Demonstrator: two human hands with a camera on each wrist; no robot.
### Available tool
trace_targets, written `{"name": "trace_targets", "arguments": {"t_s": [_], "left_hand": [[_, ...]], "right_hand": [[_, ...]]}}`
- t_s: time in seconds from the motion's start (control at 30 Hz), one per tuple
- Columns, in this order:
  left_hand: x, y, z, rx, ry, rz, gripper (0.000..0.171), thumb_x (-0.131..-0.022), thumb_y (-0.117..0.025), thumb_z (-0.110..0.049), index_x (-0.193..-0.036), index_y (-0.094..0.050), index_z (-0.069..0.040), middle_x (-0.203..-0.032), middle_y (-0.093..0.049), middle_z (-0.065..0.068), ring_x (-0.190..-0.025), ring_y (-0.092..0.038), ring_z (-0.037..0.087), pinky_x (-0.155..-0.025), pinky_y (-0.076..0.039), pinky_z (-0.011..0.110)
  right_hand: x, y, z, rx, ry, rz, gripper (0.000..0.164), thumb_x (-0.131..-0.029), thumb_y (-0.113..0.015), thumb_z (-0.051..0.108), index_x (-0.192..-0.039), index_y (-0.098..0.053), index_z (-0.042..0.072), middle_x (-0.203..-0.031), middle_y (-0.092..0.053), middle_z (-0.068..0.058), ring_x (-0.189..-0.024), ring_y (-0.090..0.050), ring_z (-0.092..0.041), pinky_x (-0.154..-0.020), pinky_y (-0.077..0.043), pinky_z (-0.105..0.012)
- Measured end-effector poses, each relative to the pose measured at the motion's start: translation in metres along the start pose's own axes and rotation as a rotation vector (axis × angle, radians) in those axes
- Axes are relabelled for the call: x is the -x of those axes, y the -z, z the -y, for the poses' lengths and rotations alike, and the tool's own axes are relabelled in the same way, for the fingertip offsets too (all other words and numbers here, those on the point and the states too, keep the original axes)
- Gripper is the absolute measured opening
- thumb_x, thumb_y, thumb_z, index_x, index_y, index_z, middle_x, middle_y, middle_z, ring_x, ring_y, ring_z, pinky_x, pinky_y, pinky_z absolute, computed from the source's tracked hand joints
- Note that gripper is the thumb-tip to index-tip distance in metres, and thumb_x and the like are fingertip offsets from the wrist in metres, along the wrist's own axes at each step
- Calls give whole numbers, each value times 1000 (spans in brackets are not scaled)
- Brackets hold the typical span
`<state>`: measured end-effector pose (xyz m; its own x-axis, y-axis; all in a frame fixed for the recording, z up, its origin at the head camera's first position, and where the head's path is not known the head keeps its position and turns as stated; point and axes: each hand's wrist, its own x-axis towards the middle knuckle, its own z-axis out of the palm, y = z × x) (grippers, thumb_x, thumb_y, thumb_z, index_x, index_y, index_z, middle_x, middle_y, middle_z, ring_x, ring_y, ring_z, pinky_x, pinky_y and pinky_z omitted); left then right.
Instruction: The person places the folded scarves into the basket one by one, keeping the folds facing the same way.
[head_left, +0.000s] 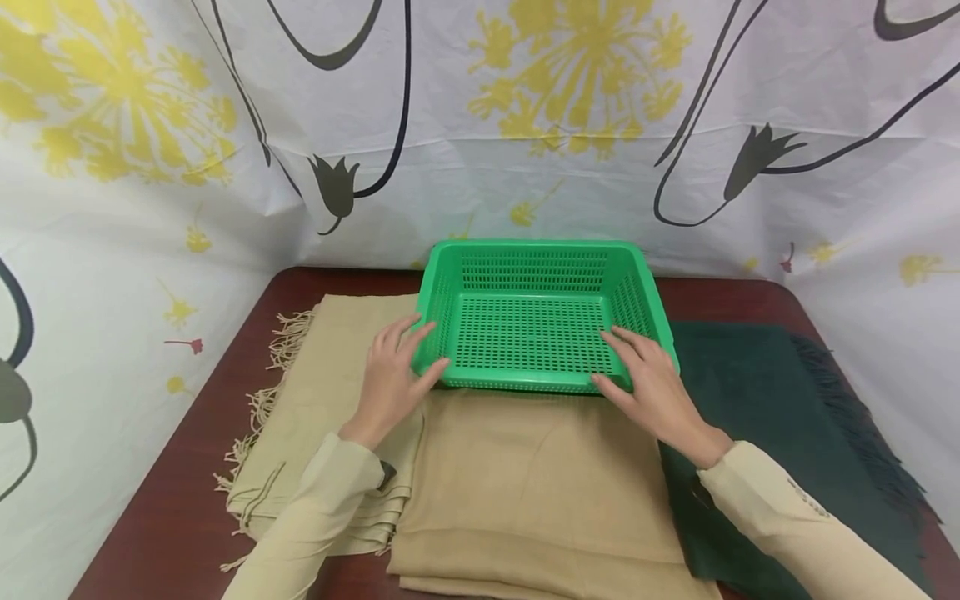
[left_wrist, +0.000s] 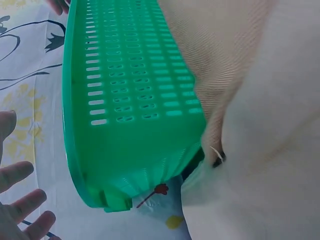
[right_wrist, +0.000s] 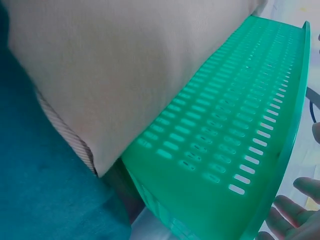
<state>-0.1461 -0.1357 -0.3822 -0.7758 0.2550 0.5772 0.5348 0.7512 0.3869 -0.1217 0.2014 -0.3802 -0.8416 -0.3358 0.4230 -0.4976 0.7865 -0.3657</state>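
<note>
A green plastic basket (head_left: 517, 379) with slotted walls stands at the back middle of the table, and no object shows inside it. By its front left corner is my left hand (head_left: 393, 375), fingers spread and thumb apart. My right hand (head_left: 651, 385) hovers at the front right corner with its fingers loosely bent. The left wrist view has the fingers (left_wrist: 29, 204) apart from the basket wall (left_wrist: 135, 95). In the right wrist view, the fingertips (right_wrist: 290, 210) come close to the basket rim (right_wrist: 295, 145). Neither hand grips anything.
A folded tan cloth (head_left: 540, 475) lies in front of the basket. To its left is a folded beige fringed shawl (head_left: 300, 433); to its right, a dark green fringed shawl (head_left: 757, 417). The dark red table (head_left: 180, 500) backs onto a patterned white curtain (head_left: 465, 108).
</note>
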Motion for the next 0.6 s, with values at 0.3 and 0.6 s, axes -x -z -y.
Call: {"name": "trace_targets", "arguments": {"t_s": [0.3, 0.6], "left_hand": [[9, 7, 3, 67, 11, -88, 37, -77, -68, -24, -108, -61, -5, -110, -52, 13, -104, -43, 32, -86, -32, 49], [15, 19, 7, 150, 30, -275, 24, -72, -71, -15, -92, -66, -3, -94, -56, 13, -89, -46, 31, -76, -34, 40]], "right_hand": [[13, 3, 6, 9, 62, -57, 59, -73, -70, 13, -126, -45, -1, -126, -41, -20, -111, -37, -38, -87, -28, -53], [30, 9, 13, 12, 119, -123, 57, -83, -61, 29, -130, -42, 2, -125, -43, -19, -110, -40, -36, -82, -32, -52]]}}
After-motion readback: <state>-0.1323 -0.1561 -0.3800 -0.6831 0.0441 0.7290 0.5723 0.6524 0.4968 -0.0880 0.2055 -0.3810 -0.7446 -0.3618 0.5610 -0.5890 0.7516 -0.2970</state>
